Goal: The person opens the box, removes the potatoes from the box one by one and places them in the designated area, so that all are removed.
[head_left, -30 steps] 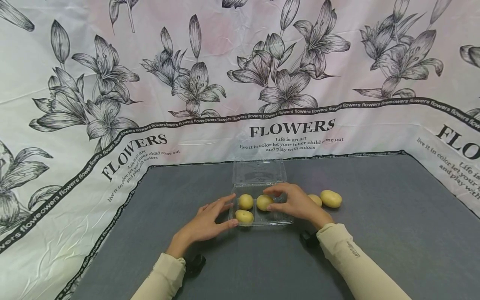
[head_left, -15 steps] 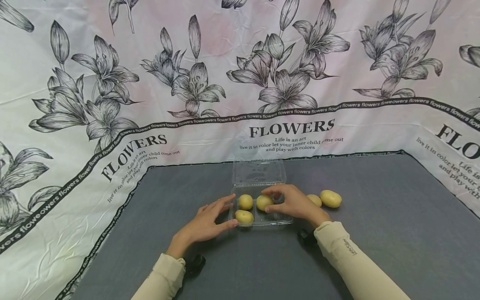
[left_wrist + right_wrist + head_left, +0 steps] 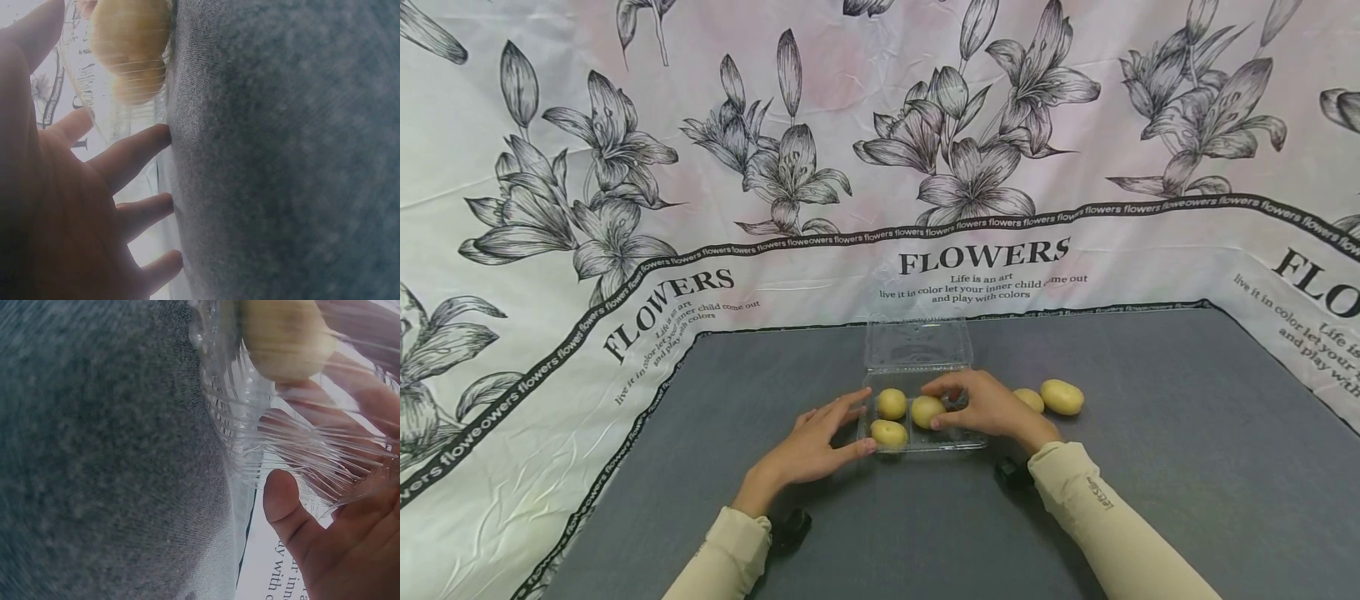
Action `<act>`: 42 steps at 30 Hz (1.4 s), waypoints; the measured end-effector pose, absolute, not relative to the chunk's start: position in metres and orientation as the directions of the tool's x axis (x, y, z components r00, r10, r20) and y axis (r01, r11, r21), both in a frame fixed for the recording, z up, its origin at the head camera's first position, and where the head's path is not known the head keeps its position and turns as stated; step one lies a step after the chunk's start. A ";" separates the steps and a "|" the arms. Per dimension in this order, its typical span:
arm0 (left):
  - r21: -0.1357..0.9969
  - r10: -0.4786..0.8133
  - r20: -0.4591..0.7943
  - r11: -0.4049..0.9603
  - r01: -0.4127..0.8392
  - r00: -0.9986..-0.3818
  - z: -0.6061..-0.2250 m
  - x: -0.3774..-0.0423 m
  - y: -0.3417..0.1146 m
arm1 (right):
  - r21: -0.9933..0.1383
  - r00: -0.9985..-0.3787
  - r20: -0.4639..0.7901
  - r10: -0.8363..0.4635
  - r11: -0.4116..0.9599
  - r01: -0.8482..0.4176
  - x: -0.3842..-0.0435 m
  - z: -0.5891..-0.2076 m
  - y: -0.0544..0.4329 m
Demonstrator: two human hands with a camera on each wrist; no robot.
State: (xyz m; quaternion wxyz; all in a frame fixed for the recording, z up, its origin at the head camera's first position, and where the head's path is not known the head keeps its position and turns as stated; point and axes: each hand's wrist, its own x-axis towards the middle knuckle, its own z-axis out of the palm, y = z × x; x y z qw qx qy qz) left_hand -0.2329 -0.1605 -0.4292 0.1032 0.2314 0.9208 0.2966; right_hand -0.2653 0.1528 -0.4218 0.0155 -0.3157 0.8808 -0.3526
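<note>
A clear plastic clamshell box (image 3: 921, 447) stands with its lid (image 3: 917, 343) raised at the back. Inside it, on the left, one yellow potato (image 3: 891, 404) lies behind another potato (image 3: 889, 434). My right hand (image 3: 992, 406) reaches over the box's right side and holds a third potato (image 3: 927, 412) between thumb and fingers, low in the box. Through the ribbed wall in the right wrist view, fingers (image 3: 312, 406) touch that potato (image 3: 287, 340). My left hand (image 3: 808, 448) rests beside the box's left wall, fingers spread and fairly straight, with fingertips (image 3: 164, 134) down at the tabletop.
Right of the box, a potato (image 3: 1062, 398) lies on the grey tabletop (image 3: 1187, 467), next to another potato (image 3: 1029, 400) partly hidden by my right hand. A flower-printed cloth (image 3: 820, 283) hangs behind and at the sides.
The potato in my right hand has shifted slightly left and towards me inside the box, and the fingers moved a little left. My left hand has stayed where it was.
</note>
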 end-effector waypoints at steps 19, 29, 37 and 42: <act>0.588 0.493 -0.032 0.713 0.383 -0.869 -0.430 -0.233 -0.161 | -0.642 -0.780 0.165 -0.603 0.535 -0.549 -0.267 -0.419 0.152; 0.588 0.493 -0.036 0.714 0.380 -0.870 -0.430 -0.232 -0.161 | -0.626 -0.771 0.155 -0.618 0.542 -0.560 -0.266 -0.418 0.151; 0.588 0.493 -0.034 0.713 0.382 -0.869 -0.431 -0.233 -0.161 | -0.635 -0.771 0.144 -0.620 0.539 -0.553 -0.266 -0.418 0.151; 0.587 0.494 -0.035 0.714 0.382 -0.869 -0.432 -0.234 -0.161 | -0.652 -0.781 0.135 -0.609 0.539 -0.533 -0.266 -0.419 0.150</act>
